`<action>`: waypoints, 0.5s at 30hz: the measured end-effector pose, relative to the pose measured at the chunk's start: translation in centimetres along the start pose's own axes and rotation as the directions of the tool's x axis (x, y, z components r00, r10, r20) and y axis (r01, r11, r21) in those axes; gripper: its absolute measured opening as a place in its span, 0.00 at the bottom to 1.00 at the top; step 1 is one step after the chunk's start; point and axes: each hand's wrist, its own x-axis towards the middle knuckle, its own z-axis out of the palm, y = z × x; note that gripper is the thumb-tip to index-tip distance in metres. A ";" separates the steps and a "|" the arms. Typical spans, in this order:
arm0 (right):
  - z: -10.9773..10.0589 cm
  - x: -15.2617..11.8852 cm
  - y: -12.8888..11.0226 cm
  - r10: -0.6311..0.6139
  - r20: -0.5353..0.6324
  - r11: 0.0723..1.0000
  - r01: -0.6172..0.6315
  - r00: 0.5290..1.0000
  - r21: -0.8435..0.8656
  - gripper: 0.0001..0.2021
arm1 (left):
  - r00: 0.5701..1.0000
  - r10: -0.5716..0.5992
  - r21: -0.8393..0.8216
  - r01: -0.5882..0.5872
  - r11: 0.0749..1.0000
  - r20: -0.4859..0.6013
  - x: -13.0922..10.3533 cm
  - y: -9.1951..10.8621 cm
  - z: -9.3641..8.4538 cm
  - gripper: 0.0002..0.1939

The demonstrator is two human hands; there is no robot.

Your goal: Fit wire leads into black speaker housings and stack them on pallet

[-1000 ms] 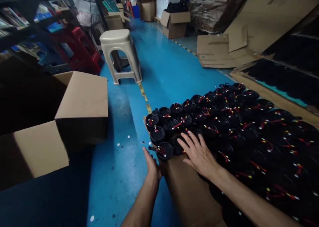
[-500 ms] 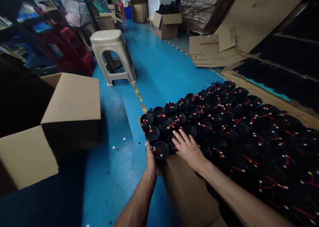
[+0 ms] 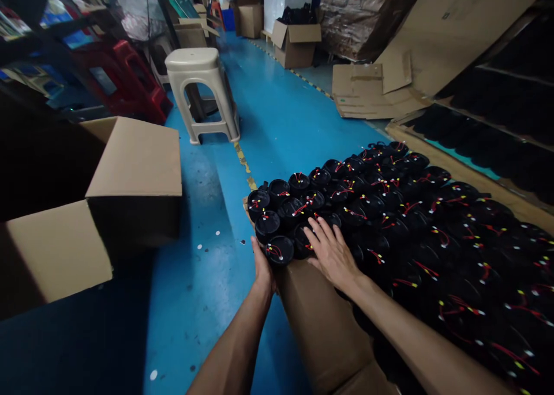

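Observation:
Rows of round black housings (image 3: pixel 280 249) stand close together, open tops up, with red wires and small white and yellow connectors in them. My left hand (image 3: pixel 263 271) lies along the outer left side of the housing at the near-left corner, its visible fingers stretched forward; the rest are hidden. Over the neighbouring housings, my right hand (image 3: pixel 331 252) rests palm down with its fingers spread, touching their tops. Brown cardboard (image 3: pixel 322 320) shows under and in front of the near row, below my right wrist.
An open cardboard box (image 3: pixel 136 158) stands on the left. Beyond it is a beige plastic stool (image 3: pixel 194 60) on the blue floor (image 3: pixel 277 112). Flattened cardboard (image 3: pixel 359 89) lies at the back right, beside a wooden-edged rack (image 3: pixel 497 178) of dark items. Red stools (image 3: pixel 125 77) are at the far left.
The view has shifted slightly, so the stool and left box appear a little farther right. Both hands stay at the same housings; my right hand has moved very slightly.

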 end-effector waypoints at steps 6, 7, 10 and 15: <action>-1.8 -6.7 -0.8 0.015 -0.081 0.999 -0.012 0.997 0.035 0.25 | 0.991 0.014 0.070 -0.005 0.998 -0.132 -1.7 0.3 -2.9 0.22; -1.8 -7.9 -1.2 0.010 -0.092 0.999 -0.006 0.996 0.043 0.23 | 0.987 0.028 0.086 -0.014 0.996 -0.156 -1.8 0.4 -3.6 0.22; -1.4 -11.1 -2.6 -0.003 -0.112 0.998 0.011 0.994 0.069 0.20 | 0.973 0.077 0.141 -0.046 0.989 -0.219 -2.4 0.9 -5.9 0.23; -2.3 -14.0 -5.4 0.023 -0.132 0.995 -0.010 0.991 0.095 0.19 | 0.956 0.154 0.215 -0.100 0.972 -0.250 -5.4 3.1 -10.1 0.22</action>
